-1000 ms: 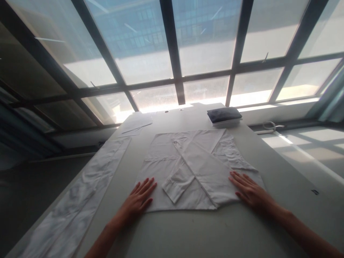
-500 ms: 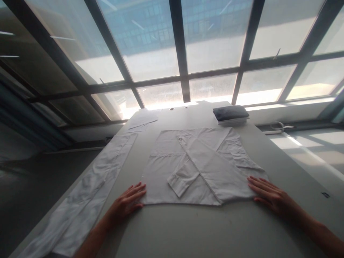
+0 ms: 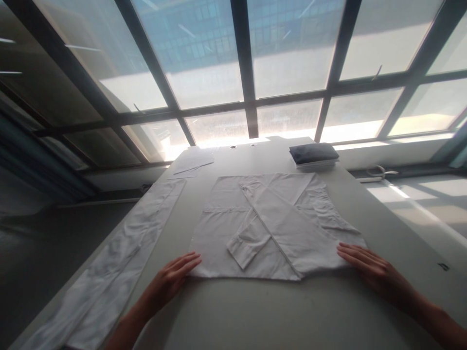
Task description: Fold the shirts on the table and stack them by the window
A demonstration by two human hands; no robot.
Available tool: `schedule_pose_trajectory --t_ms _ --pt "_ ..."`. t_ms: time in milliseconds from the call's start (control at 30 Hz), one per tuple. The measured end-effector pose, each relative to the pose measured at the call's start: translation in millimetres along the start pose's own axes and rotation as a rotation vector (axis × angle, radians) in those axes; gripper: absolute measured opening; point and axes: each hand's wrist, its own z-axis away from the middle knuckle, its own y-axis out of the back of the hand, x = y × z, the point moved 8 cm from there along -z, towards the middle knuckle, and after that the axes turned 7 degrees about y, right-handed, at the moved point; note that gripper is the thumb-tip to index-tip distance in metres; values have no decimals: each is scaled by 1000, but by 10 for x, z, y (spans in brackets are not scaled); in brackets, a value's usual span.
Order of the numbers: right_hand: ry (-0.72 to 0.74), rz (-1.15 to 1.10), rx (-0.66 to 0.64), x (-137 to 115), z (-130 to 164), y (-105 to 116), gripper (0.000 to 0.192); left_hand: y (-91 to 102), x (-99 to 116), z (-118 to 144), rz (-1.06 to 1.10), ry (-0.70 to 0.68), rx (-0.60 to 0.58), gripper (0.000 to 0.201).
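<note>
A white long-sleeved shirt (image 3: 284, 214) lies partly folded on the table, one sleeve slanting across its middle and the cuff pointing toward me. My left hand (image 3: 175, 273) is closed on the shirt's near left corner, fingers on top and the thumb out of sight under the cloth edge. At the near right corner, my right hand (image 3: 367, 262) grips the fabric the same way, its thumb hidden too. Between the hands the near edge of the shirt runs almost straight, still resting on the white tabletop (image 3: 262, 311).
A long strip of wrinkled white cloth (image 3: 109, 272) lies along the table's left edge. Clear sheets or bags (image 3: 193, 161) are at the far left. A dark folded garment (image 3: 314, 153) tops a white stack at the far right. Windows (image 3: 284, 53) stand behind the table.
Both thumbs, visible on the tabletop before, are now tucked out of sight at the shirt's edge. The fingers have drawn together; the shirt has hardly moved.
</note>
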Motion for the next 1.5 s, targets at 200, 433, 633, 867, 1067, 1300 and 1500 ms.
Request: schedule_pose_trajectory --t_ms 200,433,633,867,1067,1300,1500 --pt "-40 -4 41 85 56 17 42 -128 -236 27 64 -51 92 41" --pt "-26 29 82 150 138 85 37 -111 -161 126 96 -41 23 34" --pt "-82 10 148 288 186 150 29 72 27 86 184 -6 51 25" --pt "-204 -67 334 515 -75 457 16 498 14 -239 394 148 156 30" --pt "-315 -175 427 720 -462 632 20 676 -163 -623 501 282 235 27" --pt "-658 -250 445 1295 -505 391 49 590 -550 -972 555 539 411 48" --pt "-732 -273 436 1576 -606 174 53 258 -740 -1216 648 707 357 56"
